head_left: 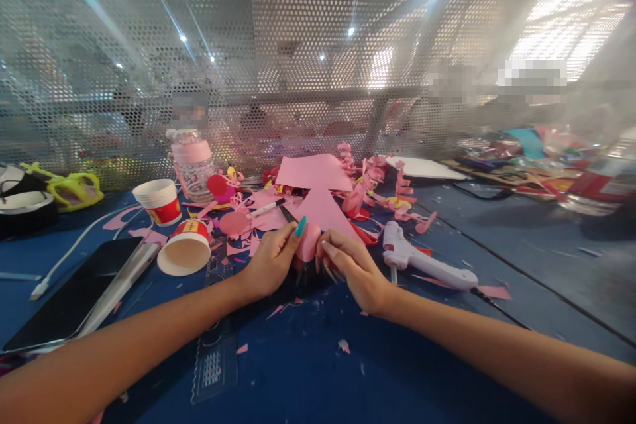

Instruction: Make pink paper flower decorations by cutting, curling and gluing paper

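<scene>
My left hand (pixel 272 257) is closed, its thumb and fingers pinching a small rounded pink paper piece (pixel 309 242). A bright teal tip, apparently a long thumbnail, lies against the paper. My right hand (pixel 358 271) is closed too, with its fingertips gripping the right edge of the same piece. Some fingers of both hands are hidden below it. Right behind the hands are larger pink paper sheets (pixel 322 207). A dark pointed thing (pixel 287 214) shows just beyond the left thumb; its kind is unclear. Near it lies a white marker (pixel 268 207) with a black cap.
To the right rests a white glue gun (pixel 427 265) with its cord. Two paper cups (pixel 183 252), a phone (pixel 74 291) and a clear ruler (pixel 214 364) are at left. Pink curls and scraps surround a bottle (pixel 193 162). A perforated metal screen (pixel 308 66) closes the back.
</scene>
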Motion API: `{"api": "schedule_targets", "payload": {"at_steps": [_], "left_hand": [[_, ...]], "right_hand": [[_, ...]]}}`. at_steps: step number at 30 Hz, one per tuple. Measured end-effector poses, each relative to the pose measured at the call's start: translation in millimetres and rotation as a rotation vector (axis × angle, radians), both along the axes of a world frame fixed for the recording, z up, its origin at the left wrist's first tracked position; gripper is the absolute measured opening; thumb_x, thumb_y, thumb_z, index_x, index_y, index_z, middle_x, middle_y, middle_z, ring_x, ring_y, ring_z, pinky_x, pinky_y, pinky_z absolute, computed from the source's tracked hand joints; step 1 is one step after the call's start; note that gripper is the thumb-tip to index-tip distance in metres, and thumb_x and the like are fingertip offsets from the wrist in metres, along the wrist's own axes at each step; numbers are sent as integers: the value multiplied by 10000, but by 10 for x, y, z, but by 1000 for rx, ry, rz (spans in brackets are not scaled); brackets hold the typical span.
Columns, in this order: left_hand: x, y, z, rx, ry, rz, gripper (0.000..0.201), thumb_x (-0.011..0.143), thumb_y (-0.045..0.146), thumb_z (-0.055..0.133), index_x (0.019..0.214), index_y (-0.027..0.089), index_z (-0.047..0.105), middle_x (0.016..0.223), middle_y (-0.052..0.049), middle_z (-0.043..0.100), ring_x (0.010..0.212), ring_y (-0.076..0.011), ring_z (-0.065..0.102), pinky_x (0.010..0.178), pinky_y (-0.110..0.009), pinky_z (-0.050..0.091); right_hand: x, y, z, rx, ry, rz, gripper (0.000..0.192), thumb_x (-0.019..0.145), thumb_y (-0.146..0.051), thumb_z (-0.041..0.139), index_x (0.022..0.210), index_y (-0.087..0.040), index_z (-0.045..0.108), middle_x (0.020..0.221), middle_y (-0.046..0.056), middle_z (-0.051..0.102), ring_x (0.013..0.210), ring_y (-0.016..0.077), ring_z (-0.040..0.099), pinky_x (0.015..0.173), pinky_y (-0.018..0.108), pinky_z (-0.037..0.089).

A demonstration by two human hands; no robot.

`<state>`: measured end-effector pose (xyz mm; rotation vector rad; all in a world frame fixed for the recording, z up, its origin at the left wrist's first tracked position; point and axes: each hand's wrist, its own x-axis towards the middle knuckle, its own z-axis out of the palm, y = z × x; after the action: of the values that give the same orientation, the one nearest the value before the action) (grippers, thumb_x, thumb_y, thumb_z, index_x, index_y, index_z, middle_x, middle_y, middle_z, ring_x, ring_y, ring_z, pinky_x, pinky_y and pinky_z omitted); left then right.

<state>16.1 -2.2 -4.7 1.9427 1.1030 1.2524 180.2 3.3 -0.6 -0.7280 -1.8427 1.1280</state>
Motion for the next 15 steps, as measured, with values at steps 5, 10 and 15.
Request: {"api": "schedule_targets", "payload": {"at_steps": [5,10,15], "left_hand": [[-7,39,-26,-36,-42,45,381,905,484,318,713,187,456,520,38,498,474,-118,485,484,-234,363],[-11,54,-33,-32,-58,74,374,903,478,329,709,186,461,513,34,496,469,-118,478,476,-235,350],[-1,40,-2,-26,-71,117,364,910,444,329,677,187,439,503,40,489,468,-107,472,477,-223,344]], "right_hand": [[11,18,-30,49,18,-19,278,877,-365,364,686,-181,446,555,-35,429,471,80,353,440,218,278],[20,24,-44,84,39,-25,289,889,-373,362,686,-183,440,562,-36,418,479,81,359,443,219,287],[11,6,-17,100,48,-38,304,882,-400,368,665,-192,416,545,-43,397,467,83,351,443,225,286]]}}
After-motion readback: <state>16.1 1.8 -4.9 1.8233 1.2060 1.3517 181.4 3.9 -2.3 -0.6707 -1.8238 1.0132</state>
